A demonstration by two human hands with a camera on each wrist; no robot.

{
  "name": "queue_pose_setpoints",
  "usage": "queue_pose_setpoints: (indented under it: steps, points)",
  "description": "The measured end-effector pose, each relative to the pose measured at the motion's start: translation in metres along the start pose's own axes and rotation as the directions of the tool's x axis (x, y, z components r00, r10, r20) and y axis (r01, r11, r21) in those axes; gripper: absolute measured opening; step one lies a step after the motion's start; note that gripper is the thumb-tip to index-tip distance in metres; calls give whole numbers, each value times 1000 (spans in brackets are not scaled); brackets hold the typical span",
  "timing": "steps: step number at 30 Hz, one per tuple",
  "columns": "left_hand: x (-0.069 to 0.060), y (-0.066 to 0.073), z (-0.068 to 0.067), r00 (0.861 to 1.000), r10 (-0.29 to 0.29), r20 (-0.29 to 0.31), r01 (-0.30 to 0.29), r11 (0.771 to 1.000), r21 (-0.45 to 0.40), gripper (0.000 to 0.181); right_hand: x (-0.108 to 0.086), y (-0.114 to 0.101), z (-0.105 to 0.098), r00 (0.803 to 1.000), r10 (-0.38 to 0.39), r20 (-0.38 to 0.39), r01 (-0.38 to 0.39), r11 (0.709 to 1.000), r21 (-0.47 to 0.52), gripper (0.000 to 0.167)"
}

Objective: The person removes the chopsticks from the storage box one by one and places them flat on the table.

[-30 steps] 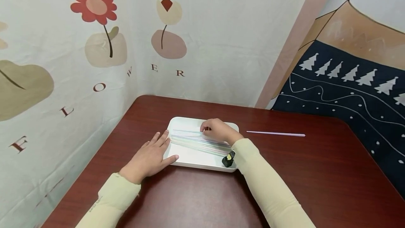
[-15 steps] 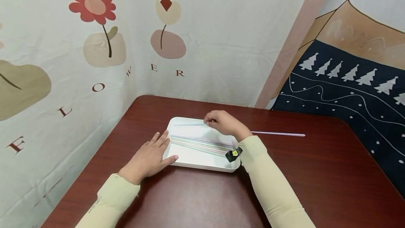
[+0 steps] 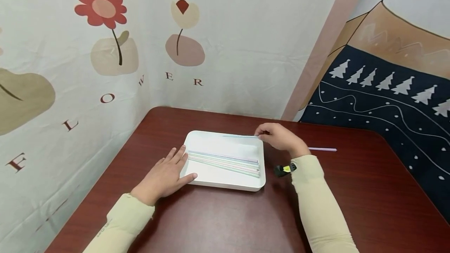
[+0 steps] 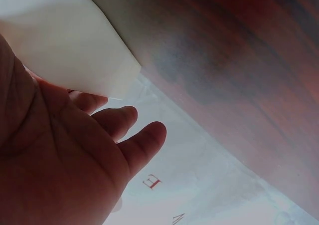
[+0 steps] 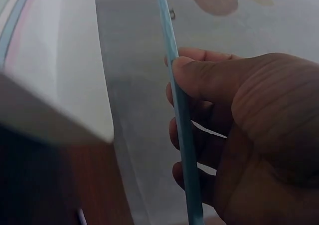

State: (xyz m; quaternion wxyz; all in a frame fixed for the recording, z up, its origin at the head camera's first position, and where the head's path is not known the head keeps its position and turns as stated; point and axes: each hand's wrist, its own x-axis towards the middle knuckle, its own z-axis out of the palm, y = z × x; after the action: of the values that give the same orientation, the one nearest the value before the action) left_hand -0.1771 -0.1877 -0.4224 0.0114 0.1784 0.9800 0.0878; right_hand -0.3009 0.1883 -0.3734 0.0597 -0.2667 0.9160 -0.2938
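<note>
Crosswise, blue stick (image 5: 188, 155) pinched in right fingers (image 5: 206, 146), left fingers (image 4: 145, 144) spread, touching white tray (image 3: 214, 143)

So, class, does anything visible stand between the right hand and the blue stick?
Nothing visible does: the right hand pinches the blue stick directly, and the tray is off to one side, not between them.

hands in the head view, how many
2: the left hand touches the left end of the white tray; the right hand holds a blue stick near the tray's far right corner.
</note>
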Motion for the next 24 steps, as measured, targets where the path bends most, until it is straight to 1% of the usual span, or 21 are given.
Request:
queue_pose_setpoints:
  steps: [4,6,14,19,24]
  points:
    - [0,0,1,1000,0,-4,0,1000,1,86,-21,20,-15,999,34,-11,-34,999,-6,12]
    - [0,-1,2,1000,1,-7,-1,1000,-1,86,-32,31,-21,998,54,-19,-55,998,-25,12]
    - [0,-1,2,1000,3,-6,-3,1000,-6,87,-73,75,-39,993,112,-36,-113,993,-32,10]
    - [-1,-2,2,1000,-3,-10,3,1000,-15,88,-89,97,-41,984,178,-31,-179,983,-47,11]
    - [-1,-1,2,1000,-2,-13,2,1000,-25,88,-99,113,-39,980,196,-23,-197,977,-86,13]
